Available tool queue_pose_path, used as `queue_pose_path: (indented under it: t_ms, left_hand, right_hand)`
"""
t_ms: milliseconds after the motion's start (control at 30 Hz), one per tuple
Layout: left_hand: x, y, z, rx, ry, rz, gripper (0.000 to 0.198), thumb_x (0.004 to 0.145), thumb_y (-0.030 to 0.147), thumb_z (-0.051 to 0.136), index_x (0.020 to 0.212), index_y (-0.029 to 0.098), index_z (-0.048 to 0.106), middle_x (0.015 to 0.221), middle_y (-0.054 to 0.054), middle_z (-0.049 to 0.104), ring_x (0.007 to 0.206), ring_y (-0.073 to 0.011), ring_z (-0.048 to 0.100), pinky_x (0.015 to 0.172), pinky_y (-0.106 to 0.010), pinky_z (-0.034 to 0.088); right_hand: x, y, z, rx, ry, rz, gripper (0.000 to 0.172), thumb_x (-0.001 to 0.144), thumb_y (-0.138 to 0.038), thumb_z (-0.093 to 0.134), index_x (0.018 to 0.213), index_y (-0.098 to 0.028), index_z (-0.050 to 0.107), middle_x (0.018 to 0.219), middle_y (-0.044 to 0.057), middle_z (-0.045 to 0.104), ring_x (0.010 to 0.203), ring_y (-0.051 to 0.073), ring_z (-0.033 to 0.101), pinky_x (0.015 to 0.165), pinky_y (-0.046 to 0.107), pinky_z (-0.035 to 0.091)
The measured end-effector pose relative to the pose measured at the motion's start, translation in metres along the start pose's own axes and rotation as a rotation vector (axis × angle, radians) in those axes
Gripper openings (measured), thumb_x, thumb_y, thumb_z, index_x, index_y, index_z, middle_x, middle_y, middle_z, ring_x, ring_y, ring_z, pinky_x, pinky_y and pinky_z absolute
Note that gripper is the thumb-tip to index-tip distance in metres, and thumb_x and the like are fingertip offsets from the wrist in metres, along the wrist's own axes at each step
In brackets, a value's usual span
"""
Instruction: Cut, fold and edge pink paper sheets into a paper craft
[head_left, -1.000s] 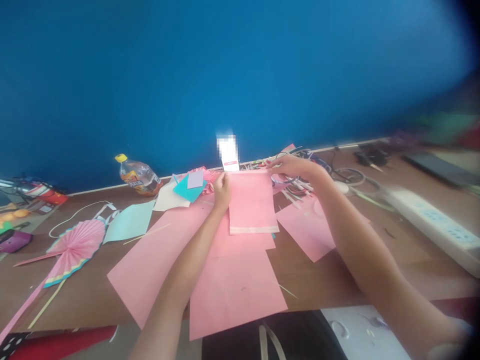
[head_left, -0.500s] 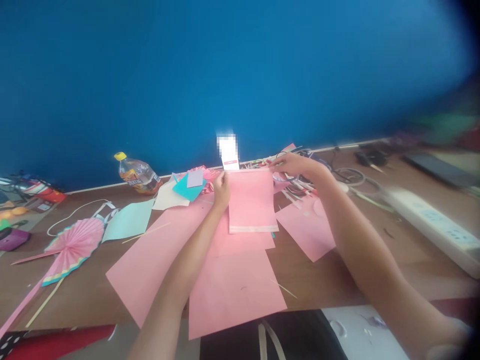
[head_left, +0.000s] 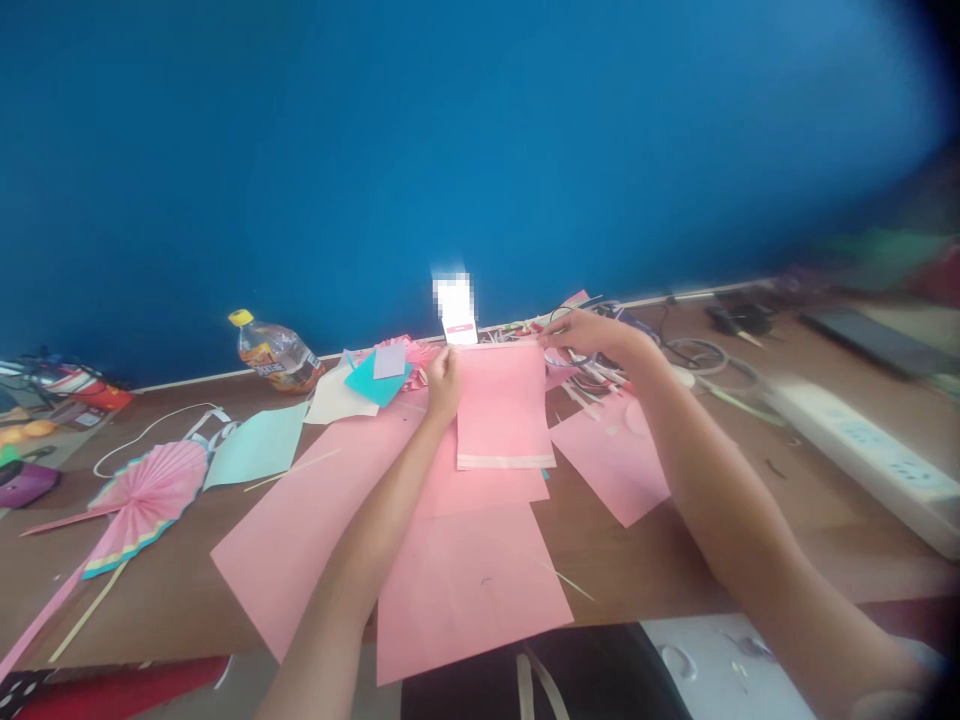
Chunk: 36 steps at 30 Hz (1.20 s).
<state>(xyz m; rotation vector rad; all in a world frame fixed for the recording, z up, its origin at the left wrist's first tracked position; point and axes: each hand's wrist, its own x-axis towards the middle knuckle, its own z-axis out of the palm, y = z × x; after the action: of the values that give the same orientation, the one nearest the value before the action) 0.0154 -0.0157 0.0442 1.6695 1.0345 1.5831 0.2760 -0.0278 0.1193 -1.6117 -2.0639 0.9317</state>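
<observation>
A folded pink paper sheet (head_left: 502, 405) lies on the wooden table, on top of larger pink sheets (head_left: 465, 585). My left hand (head_left: 444, 383) pinches its far left corner. My right hand (head_left: 589, 335) grips its far right corner, fingers closed on the edge. Both arms reach out over the pink sheets toward the blue wall.
A pleated pink paper fan (head_left: 142, 495) lies at the left. A plastic bottle (head_left: 274, 352) lies by the wall. Teal and cream paper pieces (head_left: 371, 380) sit behind my left hand. Cables and scraps (head_left: 675, 350) and a white power strip (head_left: 862, 450) are at the right.
</observation>
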Motion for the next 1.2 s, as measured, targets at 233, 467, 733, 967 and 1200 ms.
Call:
queue_pose_path:
  t_ms: [233,467,733,967,1200]
  left_hand:
    - [-0.0005,0.0012,0.0013,-0.014,0.049,-0.037,0.034,0.089,0.037,0.046,0.061,0.018,0.043,0.06,0.002,0.039,0.061,-0.0112,0.037,0.061,-0.024,0.031]
    - [-0.001,0.004,-0.0006,-0.009,0.023,-0.022,0.034,0.09,0.035,0.045,0.061,0.018,0.043,0.06,0.002,0.039,0.061,-0.0111,0.036,0.061,-0.024,0.031]
    - [-0.0006,0.0022,-0.0014,0.017,0.007,-0.022,0.033,0.09,0.035,0.043,0.062,0.018,0.041,0.061,0.002,0.039,0.062,-0.0114,0.037,0.061,-0.024,0.03]
    - [-0.0013,0.005,0.0,-0.022,0.033,-0.065,0.036,0.089,0.039,0.045,0.06,0.018,0.04,0.06,0.002,0.038,0.061,-0.0114,0.037,0.06,-0.024,0.031]
    - [-0.0016,0.0093,0.0008,-0.03,0.069,-0.103,0.037,0.087,0.041,0.048,0.059,0.019,0.04,0.057,0.002,0.035,0.061,-0.0121,0.038,0.062,-0.025,0.034]
  right_hand:
    - [0.0004,-0.002,0.001,-0.003,0.001,0.015,0.033,0.074,-0.048,0.059,0.08,-0.017,0.07,0.055,0.001,0.058,0.045,0.009,0.036,0.047,0.025,0.03]
    - [0.0008,-0.0012,0.0011,-0.015,0.016,-0.015,0.034,0.076,-0.048,0.058,0.079,-0.016,0.069,0.056,0.001,0.059,0.046,0.009,0.037,0.049,0.024,0.031]
    - [-0.001,-0.0042,0.0008,-0.021,0.004,0.001,0.036,0.075,-0.05,0.058,0.079,-0.016,0.07,0.056,0.001,0.057,0.046,0.009,0.036,0.049,0.024,0.031]
    - [0.0003,-0.0044,0.0017,-0.032,0.028,-0.006,0.034,0.076,-0.046,0.056,0.081,-0.015,0.07,0.056,0.001,0.056,0.046,0.009,0.037,0.05,0.024,0.032]
    - [0.0027,-0.0051,0.0034,-0.058,0.078,-0.02,0.03,0.078,-0.041,0.056,0.085,-0.017,0.073,0.055,0.001,0.057,0.052,0.012,0.044,0.056,0.025,0.035]
